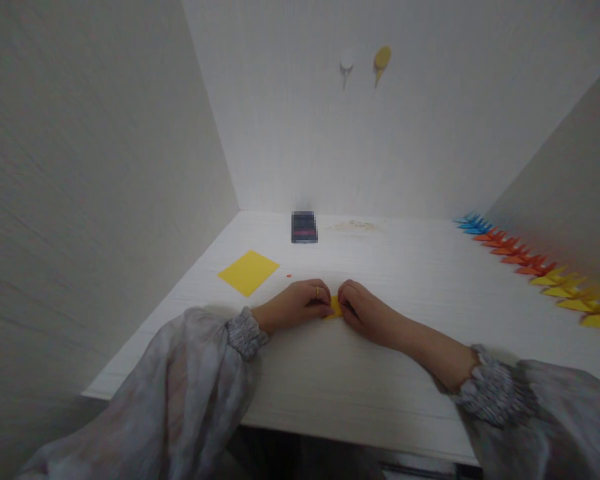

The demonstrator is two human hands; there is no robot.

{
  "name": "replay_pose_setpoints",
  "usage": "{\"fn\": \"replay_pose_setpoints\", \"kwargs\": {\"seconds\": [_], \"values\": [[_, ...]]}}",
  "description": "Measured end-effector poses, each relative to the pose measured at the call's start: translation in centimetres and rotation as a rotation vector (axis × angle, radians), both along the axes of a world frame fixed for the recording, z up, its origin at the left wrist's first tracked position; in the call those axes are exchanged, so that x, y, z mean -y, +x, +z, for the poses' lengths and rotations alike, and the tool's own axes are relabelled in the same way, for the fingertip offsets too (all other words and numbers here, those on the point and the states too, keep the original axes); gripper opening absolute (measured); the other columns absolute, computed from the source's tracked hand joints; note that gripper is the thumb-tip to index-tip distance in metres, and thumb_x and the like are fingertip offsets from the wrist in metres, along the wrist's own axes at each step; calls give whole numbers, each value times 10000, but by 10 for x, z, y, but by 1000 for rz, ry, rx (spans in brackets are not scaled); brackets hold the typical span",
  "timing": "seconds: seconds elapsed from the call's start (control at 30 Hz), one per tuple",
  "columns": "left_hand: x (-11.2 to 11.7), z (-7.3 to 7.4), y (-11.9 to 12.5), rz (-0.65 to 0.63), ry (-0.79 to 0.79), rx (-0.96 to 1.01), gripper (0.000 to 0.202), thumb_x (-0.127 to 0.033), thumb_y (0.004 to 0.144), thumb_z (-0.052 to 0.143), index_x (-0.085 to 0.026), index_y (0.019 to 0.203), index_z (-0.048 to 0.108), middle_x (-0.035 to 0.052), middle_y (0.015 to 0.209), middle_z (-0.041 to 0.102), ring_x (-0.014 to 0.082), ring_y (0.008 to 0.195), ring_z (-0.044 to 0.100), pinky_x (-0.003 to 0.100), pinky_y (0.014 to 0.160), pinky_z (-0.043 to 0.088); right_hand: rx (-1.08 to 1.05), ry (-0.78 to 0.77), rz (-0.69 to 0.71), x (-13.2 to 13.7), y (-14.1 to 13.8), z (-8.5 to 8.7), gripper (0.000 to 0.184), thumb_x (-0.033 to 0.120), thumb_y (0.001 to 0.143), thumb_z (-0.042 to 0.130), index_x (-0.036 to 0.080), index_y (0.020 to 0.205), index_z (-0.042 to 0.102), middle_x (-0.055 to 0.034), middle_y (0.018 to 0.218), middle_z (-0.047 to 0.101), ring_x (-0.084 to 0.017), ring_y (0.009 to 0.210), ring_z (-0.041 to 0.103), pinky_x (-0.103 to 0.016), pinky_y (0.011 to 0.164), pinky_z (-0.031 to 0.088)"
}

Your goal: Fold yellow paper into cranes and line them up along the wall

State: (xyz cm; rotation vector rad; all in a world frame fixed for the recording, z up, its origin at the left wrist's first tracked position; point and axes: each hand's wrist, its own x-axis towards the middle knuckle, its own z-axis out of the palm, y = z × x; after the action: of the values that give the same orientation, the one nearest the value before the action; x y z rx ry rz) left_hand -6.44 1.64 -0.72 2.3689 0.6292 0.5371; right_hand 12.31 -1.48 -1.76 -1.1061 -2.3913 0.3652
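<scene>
A small folded yellow paper (335, 307) lies on the white table (380, 267) between my two hands. My left hand (297, 304), with a ring on one finger, has its fingers curled and pressed onto the paper's left side. My right hand (363, 309) pinches the paper's right side with closed fingers. Most of the paper is hidden under the fingertips. A flat square yellow sheet (249, 272) lies to the left of my left hand, apart from it.
A dark phone (304, 227) lies at the back of the table. Along the right edge runs a row of several folded paper pieces, blue (473, 224), orange (515, 253) and yellow (575, 297). White walls close in on three sides. A white and a yellow paper shape (381, 61) hang on the back wall.
</scene>
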Motion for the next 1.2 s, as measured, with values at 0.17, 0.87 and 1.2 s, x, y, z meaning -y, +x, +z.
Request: {"fn": "replay_pose_setpoints", "kwargs": {"seconds": [0.17, 0.87, 1.2], "values": [[1, -3, 2, 45, -103, 22, 156, -289, 730, 592, -134, 734, 607, 27, 855, 533, 105, 753, 515, 223, 694, 413, 14, -8, 0, -1, 0, 0, 113, 66, 751, 371, 170, 726, 408, -67, 766, 471, -167, 724, 439, -320, 683, 420], [-2, -1, 2, 31, -93, 8, 101, -240, 712, 608, -143, 703, 582, 19, 852, 528, 113, 783, 516, 247, 756, 416, 19, -4, -21, -3, -1, -4, 131, 64, 757, 344, 185, 711, 371, -63, 756, 458, -165, 712, 424, -329, 677, 420], [2, 4, 3, 34, -123, 3, 99, -233, 717, 599, -137, 735, 590, 27, 852, 521, 113, 764, 519, 253, 744, 427, 11, -36, -35, -3, -2, -1, 129, 63, 763, 340, 177, 720, 383, -70, 774, 470, -163, 725, 434, -327, 687, 418]]}}
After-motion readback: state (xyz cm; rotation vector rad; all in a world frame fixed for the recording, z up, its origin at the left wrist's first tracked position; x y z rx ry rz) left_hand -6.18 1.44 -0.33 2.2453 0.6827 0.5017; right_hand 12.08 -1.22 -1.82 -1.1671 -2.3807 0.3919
